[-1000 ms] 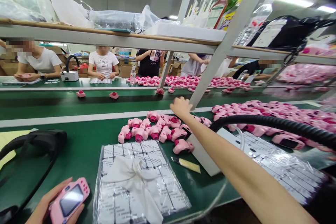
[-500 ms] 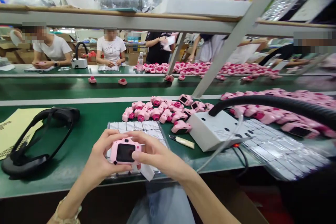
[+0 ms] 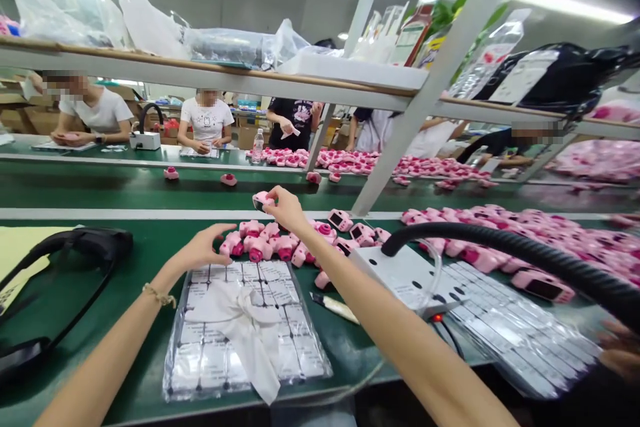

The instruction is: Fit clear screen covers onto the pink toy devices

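Observation:
My right hand [image 3: 284, 205] is stretched forward and pinches a pink toy camera [image 3: 262, 200] above the far edge of my table, beside the green conveyor. My left hand [image 3: 207, 245] has thumb and fingers apart, at the left end of a pile of pink toy cameras [image 3: 256, 245]; its fingertips are close to the nearest one, and whether they touch it I cannot tell. In front of me a crumpled white cloth [image 3: 240, 320] lies on a plastic-wrapped mat of white blocks [image 3: 187, 347].
A grey-white box [image 3: 385, 273] with a black flexible hose [image 3: 480, 233] stands right of the pile. A pale-handled tool [image 3: 335, 307] lies nearby. At left is a black headset [image 3: 100, 240] on yellow paper [image 3: 20, 240]. Beyond the conveyor [image 3: 100, 187], several people sit or stand.
My right hand has carried the toy camera from in front of me to the far table edge. My left hand has let go of it and moved to the pile. The cloth now lies uncovered.

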The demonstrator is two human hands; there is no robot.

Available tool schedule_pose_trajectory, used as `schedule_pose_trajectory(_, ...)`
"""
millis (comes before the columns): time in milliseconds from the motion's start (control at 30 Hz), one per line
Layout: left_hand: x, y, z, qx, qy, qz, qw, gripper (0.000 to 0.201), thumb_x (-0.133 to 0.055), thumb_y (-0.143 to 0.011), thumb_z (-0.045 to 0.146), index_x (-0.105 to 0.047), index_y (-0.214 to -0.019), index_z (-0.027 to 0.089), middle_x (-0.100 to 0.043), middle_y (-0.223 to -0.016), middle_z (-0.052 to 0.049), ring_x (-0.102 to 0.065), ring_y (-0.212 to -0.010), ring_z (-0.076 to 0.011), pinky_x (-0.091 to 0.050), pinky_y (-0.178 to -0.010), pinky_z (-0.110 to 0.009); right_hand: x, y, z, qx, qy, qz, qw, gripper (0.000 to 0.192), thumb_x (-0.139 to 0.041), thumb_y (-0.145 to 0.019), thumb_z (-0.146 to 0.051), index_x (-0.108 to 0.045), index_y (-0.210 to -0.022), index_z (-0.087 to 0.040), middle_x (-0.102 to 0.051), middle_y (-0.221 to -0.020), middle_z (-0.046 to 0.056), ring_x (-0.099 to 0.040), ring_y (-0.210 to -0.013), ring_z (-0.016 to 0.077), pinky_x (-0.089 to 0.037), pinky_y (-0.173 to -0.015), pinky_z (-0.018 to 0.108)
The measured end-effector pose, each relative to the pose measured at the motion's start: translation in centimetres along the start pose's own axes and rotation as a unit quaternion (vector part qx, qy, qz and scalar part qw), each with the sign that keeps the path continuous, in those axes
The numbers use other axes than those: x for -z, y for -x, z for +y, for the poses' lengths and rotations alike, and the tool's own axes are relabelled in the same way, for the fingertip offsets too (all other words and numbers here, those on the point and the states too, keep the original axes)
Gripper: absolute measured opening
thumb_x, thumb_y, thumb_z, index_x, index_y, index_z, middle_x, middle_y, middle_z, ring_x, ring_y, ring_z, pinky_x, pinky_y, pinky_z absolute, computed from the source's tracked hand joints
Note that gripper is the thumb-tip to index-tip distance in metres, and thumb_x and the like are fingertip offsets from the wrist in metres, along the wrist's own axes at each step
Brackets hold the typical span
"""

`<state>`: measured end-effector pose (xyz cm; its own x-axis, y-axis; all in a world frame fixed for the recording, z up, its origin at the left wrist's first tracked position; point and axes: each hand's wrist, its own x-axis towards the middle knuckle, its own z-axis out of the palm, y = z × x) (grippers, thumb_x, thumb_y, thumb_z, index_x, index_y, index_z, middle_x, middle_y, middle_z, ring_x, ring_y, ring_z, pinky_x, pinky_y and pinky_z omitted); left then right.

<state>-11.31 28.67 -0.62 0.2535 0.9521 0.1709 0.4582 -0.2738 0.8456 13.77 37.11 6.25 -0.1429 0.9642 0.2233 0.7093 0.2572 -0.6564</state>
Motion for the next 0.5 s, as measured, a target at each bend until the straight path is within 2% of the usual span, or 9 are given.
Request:
schedule_pose_trajectory(133, -1.3, -0.6, -1.7, -0.005, 0.013, 0.015, 1.0, 0.069, -0.09, -0.063, 0.02, -0.082, -0.131, 0.024, -0.082, -0.14, -0.009, -0.077, -0.123, -0.0361, -0.061, -0.108, -0.046, -0.2, -3.7, 1.9, -0.011, 0.143, -0.074, 0.987, 0.022, -0.079, -0.104, -0.036, -0.075, -0.112, -0.016, -0.077, -0.115, 0.006, -0.075, -0.104, 0.0228, -0.065, -0.096, 0.045)
schedule_pose_trajectory(233, -1.0, 0.0, -2.3, 0.025, 0.047, 0.058, 0.997, 0.065, -0.096, -0.058, 0.022, -0.085, -0.122, 0.022, -0.087, -0.124, -0.008, -0.08, -0.108, -0.0351, -0.062, -0.104, -0.047, 0.3, -4.4, 2.4, 0.0, 0.206, -0.119, 0.971, 0.022, -0.08, -0.104, -0.036, -0.075, -0.111, -0.016, -0.078, -0.112, 0.005, -0.076, -0.102, 0.0223, -0.065, -0.094, 0.043)
schedule_pose_trajectory(300, -0.4, 0.5, -2.2, 0.044, 0.082, 0.088, 0.992, 0.063, -0.099, -0.058, 0.027, -0.084, -0.119, 0.022, -0.087, -0.117, -0.008, -0.08, -0.108, -0.0348, -0.062, -0.104, -0.047, 0.6, -3.8, 1.7, 0.025, 0.222, -0.121, 0.967, 0.016, -0.083, -0.099, -0.028, -0.077, -0.107, -0.015, -0.079, -0.111, 0.008, -0.077, -0.105, 0.0256, -0.064, -0.098, 0.046)
schedule_pose_trajectory(367, 0.2, 1.0, -1.3, 0.049, 0.123, 0.114, 0.985, 0.063, -0.098, -0.062, 0.033, -0.081, -0.122, 0.022, -0.086, -0.12, -0.008, -0.079, -0.114, -0.0335, -0.061, -0.106, -0.045, 0.6, -1.6, 0.1, 0.071, 0.215, -0.099, 0.969, 0.02, -0.082, -0.092, -0.015, -0.079, -0.112, -0.013, -0.079, -0.12, 0.015, -0.075, -0.116, 0.0323, -0.06, -0.107, 0.051)
schedule_pose_trajectory(433, 0.4, 1.9, 0.5, 0.042, 0.163, 0.127, 0.978, 0.063, -0.097, -0.065, 0.037, -0.078, -0.123, 0.022, -0.084, -0.126, -0.01, -0.078, -0.116, -0.0312, -0.061, -0.105, -0.042, 0.5, 2.4, -1.9, 0.146, 0.184, -0.086, 0.968, 0.047, -0.08, -0.086, -0.008, -0.075, -0.132, -0.016, -0.074, -0.139, 0.018, -0.069, -0.133, 0.0357, -0.055, -0.117, 0.053)
schedule_pose_trajectory(500, 0.1, 3.6, 3.0, 0.034, 0.195, 0.111, 0.974, 0.059, -0.097, -0.066, 0.038, -0.076, -0.119, 0.022, -0.084, -0.118, -0.008, -0.08, -0.107, -0.0285, -0.064, -0.095, -0.039, 0.3, 7.5, -3.6, 0.252, 0.127, -0.117, 0.952, 0.073, -0.082, -0.082, -0.008, -0.065, -0.15, -0.029, -0.067, -0.155, 0.009, -0.063, -0.144, 0.0304, -0.055, -0.12, 0.048)
